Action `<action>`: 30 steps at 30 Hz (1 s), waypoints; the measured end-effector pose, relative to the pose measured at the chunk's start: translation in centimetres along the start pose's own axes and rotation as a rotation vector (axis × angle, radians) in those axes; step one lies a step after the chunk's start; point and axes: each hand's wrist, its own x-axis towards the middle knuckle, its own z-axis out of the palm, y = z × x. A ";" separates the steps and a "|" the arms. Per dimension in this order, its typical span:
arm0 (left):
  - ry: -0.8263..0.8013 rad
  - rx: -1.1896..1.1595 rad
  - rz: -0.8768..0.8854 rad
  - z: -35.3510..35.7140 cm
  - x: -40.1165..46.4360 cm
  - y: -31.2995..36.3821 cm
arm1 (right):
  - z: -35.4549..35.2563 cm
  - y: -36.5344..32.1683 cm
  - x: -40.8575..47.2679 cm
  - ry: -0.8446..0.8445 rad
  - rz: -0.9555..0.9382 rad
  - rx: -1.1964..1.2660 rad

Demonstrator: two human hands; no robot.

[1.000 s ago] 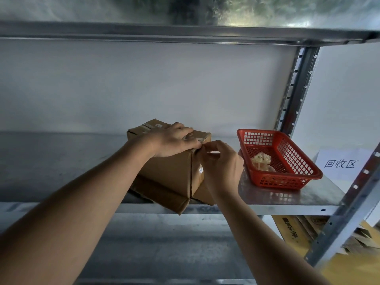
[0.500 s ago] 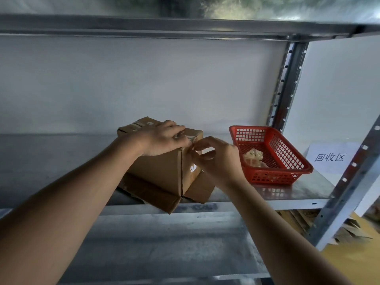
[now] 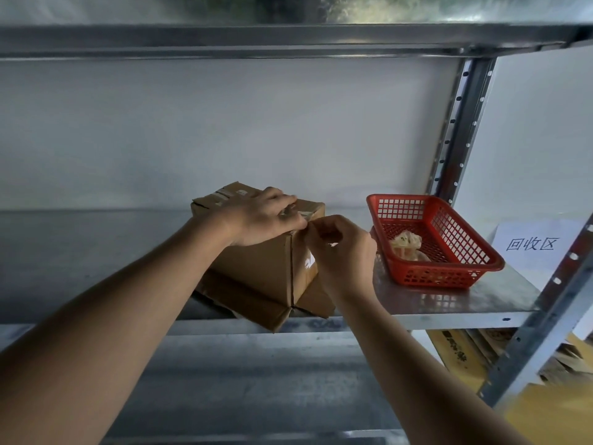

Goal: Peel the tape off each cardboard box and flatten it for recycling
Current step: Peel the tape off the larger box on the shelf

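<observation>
A cardboard box (image 3: 266, 261) stood on a metal shelf (image 3: 449, 300), its near corner hanging a little past the shelf's front edge. Its bottom flaps splayed out beneath it, partly hidden by the box and by the forearms crossing in front.

The left hand (image 3: 260, 220) lay on top of the box, fingers flattened over the near top edge and pressing down; it covered much of the lid, so the seam under it could not be seen. A strip of tape (image 3: 303, 215) showed pale and glossy just past those fingertips, at the box's top right corner. The right hand (image 3: 340, 248) was curled at that same corner, thumb and forefinger drawn together at the tape's end. Whether they actually held the tape or only touched it was hard to make out, since the fingers hid the contact.

To the right, apart from the box, sat a red basket (image 3: 449, 277) holding a crumpled pale wad (image 3: 406, 244), its make unclear. A white paper sign (image 3: 532, 245) with printed characters lay behind a shelf post (image 3: 459, 123). Below the shelf, flattened cardboard (image 3: 459, 354) was cut off by the frame and an upright.
</observation>
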 end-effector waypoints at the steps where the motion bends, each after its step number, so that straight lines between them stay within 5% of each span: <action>1: 0.005 0.001 0.001 0.1 0.0 -0.1 | -0.2 -0.1 0.3 -0.030 -0.027 -0.042; 9: 0.003 0.046 0.011 0.0 0.2 -0.3 | -3.8 -1.7 4.6 -0.409 -0.531 -0.604; 20: 0.003 -0.012 0.023 0.0 0.0 -0.5 | -2.4 1.0 1.4 -0.231 -0.094 -0.013; 25: 0.005 -0.008 0.028 0.0 -0.1 -0.3 | -1.6 0.8 0.9 -0.061 -0.233 -0.101; 30: 0.007 0.008 0.026 -0.1 -0.1 -0.3 | -2.2 0.3 1.3 -0.113 -0.370 -0.273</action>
